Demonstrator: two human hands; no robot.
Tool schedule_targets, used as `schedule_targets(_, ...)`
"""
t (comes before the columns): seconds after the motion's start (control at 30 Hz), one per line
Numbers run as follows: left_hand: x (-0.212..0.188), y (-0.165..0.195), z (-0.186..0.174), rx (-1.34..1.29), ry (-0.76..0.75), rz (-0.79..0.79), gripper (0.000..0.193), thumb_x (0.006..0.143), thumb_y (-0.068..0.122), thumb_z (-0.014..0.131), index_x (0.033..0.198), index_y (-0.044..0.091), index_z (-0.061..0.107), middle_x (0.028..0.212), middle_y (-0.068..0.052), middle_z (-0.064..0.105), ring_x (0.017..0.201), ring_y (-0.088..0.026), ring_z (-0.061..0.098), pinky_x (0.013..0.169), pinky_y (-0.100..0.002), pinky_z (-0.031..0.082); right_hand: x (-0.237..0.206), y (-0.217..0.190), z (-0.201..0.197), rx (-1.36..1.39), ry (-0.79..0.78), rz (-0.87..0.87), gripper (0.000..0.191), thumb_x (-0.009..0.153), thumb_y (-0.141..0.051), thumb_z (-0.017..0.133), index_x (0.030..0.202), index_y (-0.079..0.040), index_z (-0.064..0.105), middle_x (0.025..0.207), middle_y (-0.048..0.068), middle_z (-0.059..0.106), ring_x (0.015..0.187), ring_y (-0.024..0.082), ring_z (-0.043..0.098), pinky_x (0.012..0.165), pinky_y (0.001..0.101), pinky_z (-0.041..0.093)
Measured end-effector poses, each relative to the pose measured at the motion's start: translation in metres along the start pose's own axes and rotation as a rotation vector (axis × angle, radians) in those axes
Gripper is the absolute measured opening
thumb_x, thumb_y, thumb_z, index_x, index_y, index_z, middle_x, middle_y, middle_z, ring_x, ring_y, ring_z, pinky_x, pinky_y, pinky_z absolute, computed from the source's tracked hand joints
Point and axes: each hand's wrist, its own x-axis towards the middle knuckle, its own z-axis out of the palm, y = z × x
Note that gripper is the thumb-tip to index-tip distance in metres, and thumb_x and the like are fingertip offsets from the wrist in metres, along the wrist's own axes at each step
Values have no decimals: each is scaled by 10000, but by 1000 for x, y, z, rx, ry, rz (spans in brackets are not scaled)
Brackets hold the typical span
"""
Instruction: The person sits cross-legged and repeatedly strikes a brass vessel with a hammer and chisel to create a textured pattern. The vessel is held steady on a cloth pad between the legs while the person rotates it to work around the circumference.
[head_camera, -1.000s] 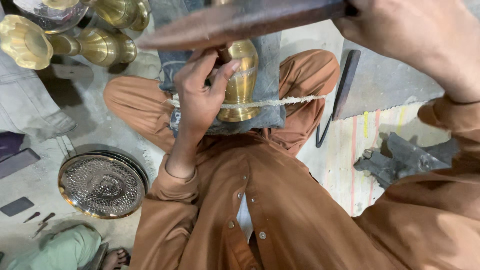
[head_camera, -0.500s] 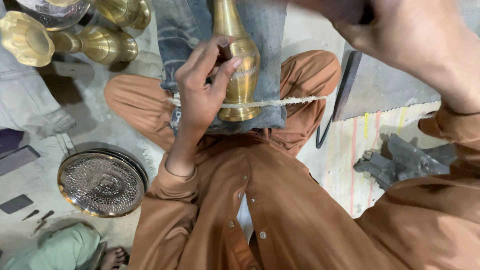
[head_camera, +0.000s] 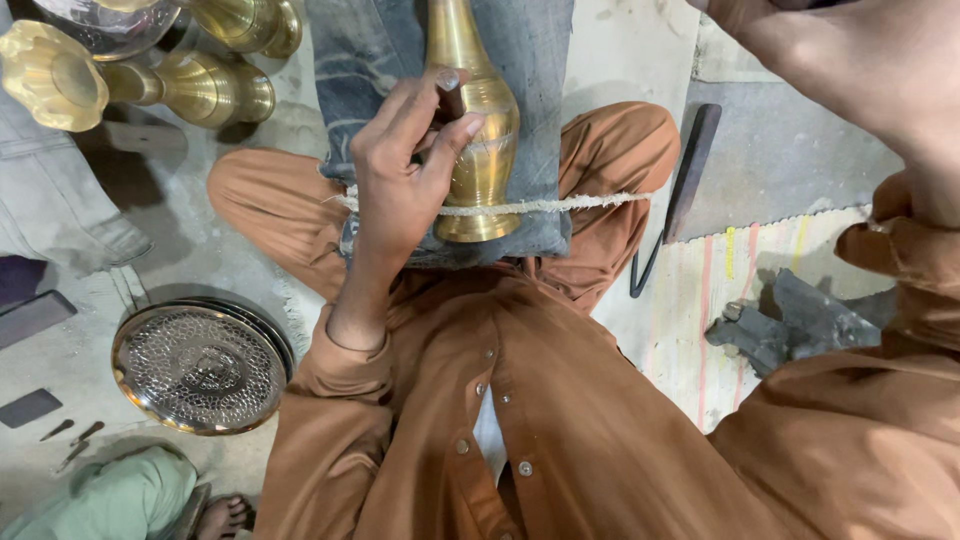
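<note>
Your left hand (head_camera: 400, 170) lay over the brass vase (head_camera: 478, 130), fingers curled and pinched around a small dark tool tip pressed against the vase's shoulder (too little of it showed to say what kind). The vase lay lengthwise on the folded denim cloth (head_camera: 370, 60) across your crossed legs, its base toward you, and the white cord (head_camera: 580, 203) ran over its lower belly and out to either side, pinning it down.

Your right hand (head_camera: 850, 70) was raised high at the top right, close to the camera. I could not tell whether it was closed on anything, because the frame cut it off at the knuckles.

As I judged it, the risks were these. The vase was round and polished, held only by the cord and your palm, so a blow landing off centre could have rolled it sideways and sent the tool tip skidding across the finish. Your fingertips sat right beside that tip, and a stroke coming down slightly wide would have caught them. If the cord slackened, the vase could have slid off the cloth toward the engraved round tray (head_camera: 198, 366) or the dark metal file (head_camera: 690, 165) on the floor beside your knee, and dented.
</note>
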Motion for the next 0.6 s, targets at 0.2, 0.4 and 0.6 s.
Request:
schedule_targets(0.2,-2,-6,2,8,6,95,289,1047,38,770,1312,24,654,1141,-88,712,941,-146,748,788,-276,616,0,-1,12,-17,21,-18,219,1110,-170,741,1031,24,675,804,90,614,693,169,583,606,314,450)
schedule_targets(0.4,-4,-5,1,4,-8,-6,307,1034,48,784,1310,-4,659,1104,-97,707,884,-144,714,759,-278,590,18,-11,19,-55,-9,-79,150,1046,-123,789,1051,-10,690,820,100,632,712,203,617,628,323,475)
schedule_targets(0.6,0,-6,1,-15,8,3,310,1017,75,788,1278,-25,653,1144,-104,706,907,-128,717,758,-254,596,16,2,18,-193,-24,-91,212,1035,-159,772,968,5,657,790,136,597,698,287,598,620,398,480)
